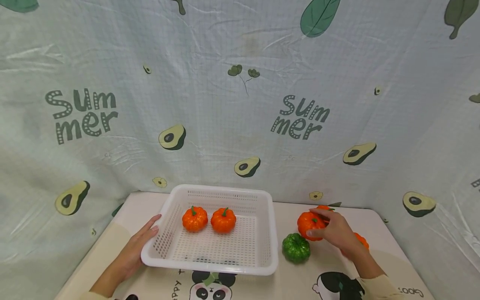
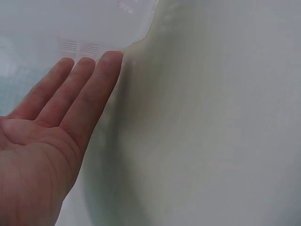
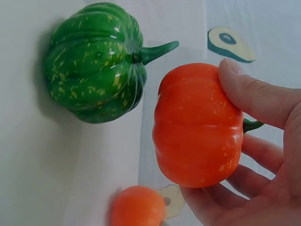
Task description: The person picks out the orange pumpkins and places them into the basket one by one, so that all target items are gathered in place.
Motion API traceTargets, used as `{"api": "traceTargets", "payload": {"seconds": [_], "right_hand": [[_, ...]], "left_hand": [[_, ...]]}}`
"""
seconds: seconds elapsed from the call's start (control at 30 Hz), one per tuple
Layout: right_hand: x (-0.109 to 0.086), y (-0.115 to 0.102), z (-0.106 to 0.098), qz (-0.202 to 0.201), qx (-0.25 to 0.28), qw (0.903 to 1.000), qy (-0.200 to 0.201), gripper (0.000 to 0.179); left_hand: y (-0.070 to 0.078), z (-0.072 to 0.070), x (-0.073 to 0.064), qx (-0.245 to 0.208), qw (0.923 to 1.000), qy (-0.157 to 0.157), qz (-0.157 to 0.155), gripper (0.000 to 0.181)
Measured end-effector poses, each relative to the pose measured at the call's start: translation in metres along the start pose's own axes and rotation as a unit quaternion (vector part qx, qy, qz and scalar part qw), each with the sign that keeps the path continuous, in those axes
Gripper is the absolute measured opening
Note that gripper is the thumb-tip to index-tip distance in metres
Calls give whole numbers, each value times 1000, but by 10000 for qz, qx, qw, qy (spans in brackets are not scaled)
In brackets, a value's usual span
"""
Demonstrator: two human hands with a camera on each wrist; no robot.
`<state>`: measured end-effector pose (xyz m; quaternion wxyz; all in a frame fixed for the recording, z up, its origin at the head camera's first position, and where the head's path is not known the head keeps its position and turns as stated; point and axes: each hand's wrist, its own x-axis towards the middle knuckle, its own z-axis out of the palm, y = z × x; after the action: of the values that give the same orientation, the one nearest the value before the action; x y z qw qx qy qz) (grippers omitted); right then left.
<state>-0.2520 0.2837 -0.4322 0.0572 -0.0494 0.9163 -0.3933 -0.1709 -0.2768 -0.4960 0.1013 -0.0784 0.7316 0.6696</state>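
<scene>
My right hand (image 1: 335, 230) grips an orange toy pumpkin (image 3: 200, 125), with the thumb on one side and fingers around the other. Its green stem points toward the palm in the right wrist view. Beside it a green speckled pumpkin (image 1: 296, 248) sits on the table. Along the left side of a white plastic basket (image 1: 221, 270), my left hand (image 1: 133, 249) lies with straight fingers, their tips touching the basket wall in the left wrist view. Two orange pumpkins, one at left (image 1: 194, 219) and one at right (image 1: 223, 220), rest inside the basket.
Another orange pumpkin (image 1: 324, 207) shows partly behind the held one, and one more (image 1: 361, 241) is partly hidden by the right wrist. A cloth with avocado prints (image 1: 240, 104) hangs behind the table (image 1: 390, 250), which has cartoon prints on its cover.
</scene>
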Motion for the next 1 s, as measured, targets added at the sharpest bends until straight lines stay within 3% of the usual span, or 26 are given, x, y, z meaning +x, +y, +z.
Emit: {"api": "traceTargets", "payload": {"seconds": [0.23, 0.7, 1.0], "right_hand": [[-1, -8, 1, -37, 101, 9999, -125, 76], [-2, -28, 9, -559, -296, 9980, 46, 72], [-4, -38, 12, -714, 120, 9973, -93, 70]], "left_hand": [[0, -1, 1, 15, 10000, -24, -16, 65], [1, 0, -1, -112, 9999, -11, -16, 64], [1, 0, -1, -141, 9999, -69, 73, 64]]}}
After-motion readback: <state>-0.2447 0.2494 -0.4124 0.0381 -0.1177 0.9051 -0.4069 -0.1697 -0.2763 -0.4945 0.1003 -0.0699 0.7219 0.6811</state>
